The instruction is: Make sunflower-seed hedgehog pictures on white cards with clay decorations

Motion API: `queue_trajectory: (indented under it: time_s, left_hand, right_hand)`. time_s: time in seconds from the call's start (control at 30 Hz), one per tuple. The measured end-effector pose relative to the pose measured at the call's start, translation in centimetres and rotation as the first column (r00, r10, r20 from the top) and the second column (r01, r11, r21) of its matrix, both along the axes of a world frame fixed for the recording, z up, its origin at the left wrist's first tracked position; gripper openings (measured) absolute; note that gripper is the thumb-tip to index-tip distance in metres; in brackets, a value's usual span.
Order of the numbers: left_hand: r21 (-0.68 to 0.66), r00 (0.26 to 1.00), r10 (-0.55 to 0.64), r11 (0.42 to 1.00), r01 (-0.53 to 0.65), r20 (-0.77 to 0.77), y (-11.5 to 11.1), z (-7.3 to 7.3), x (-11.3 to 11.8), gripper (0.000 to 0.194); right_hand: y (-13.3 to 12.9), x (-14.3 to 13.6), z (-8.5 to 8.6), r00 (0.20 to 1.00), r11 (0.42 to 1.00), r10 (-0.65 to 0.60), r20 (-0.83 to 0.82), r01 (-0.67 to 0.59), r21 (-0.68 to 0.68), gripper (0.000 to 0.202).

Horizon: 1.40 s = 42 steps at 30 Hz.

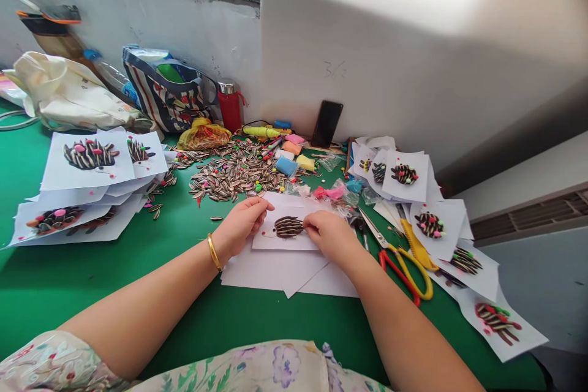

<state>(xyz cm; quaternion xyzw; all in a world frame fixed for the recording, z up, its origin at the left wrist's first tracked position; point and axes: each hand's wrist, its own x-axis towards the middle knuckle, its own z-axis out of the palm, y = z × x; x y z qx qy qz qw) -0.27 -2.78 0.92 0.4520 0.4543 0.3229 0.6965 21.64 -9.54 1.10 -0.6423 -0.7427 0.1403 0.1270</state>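
Note:
A white card lies in front of me on blank white sheets. On it, striped sunflower seeds form a hedgehog-like body, with a few small pink and dark dots at its left. My left hand, with a gold bangle on its wrist, is at the card's upper left, fingers closed in a pinch. The fingertips of my right hand are pressed together at the right end of the seed body. Whatever either pinch holds is hidden.
Loose sunflower seeds and clay lumps lie beyond my hands. Scissors and a yellow tool lie at right. Finished seed cards stand in piles left and right. A phone leans on the wall.

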Motion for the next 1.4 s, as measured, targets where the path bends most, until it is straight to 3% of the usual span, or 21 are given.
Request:
queue_trajectory:
  time_s: [0.27, 1.0, 1.2, 1.3, 1.4]
  left_hand:
    - [0.006, 1.0, -0.008, 1.0, 0.008, -0.019, -0.1, 0.2, 0.1, 0.022]
    - [0.015, 1.0, -0.01, 1.0, 0.01, -0.014, -0.3, 0.5, 0.1, 0.022]
    - [-0.002, 0.999, 0.036, 0.999, -0.036, 0.016, -0.1, 0.3, 0.0, 0.023]
    - [0.065, 0.997, 0.083, 0.995, -0.082, -0.005, 0.7, 0.2, -0.1, 0.022]
    - [0.281, 0.973, 0.173, 0.952, -0.125, -0.155, 2.7, 0.6, -0.8, 0.022]
  right_hand:
    - [0.0, -0.2, -0.2, 1.0, 0.999, 0.026, 0.008, -0.026, 0.041, 0.017]
    - [0.3, -0.7, -0.1, 0.995, 1.0, 0.028, 0.1, -0.028, 0.0, 0.019]
    - [0.0, -0.3, 0.4, 0.998, 1.0, 0.021, 0.065, -0.022, 0.018, 0.019]
    - [-0.4, 0.0, 0.8, 0.999, 0.995, -0.001, 0.035, -0.003, 0.099, 0.02]
    - [-1.0, -0.4, 1.3, 1.0, 0.979, -0.009, -0.027, 0.014, 0.203, 0.022]
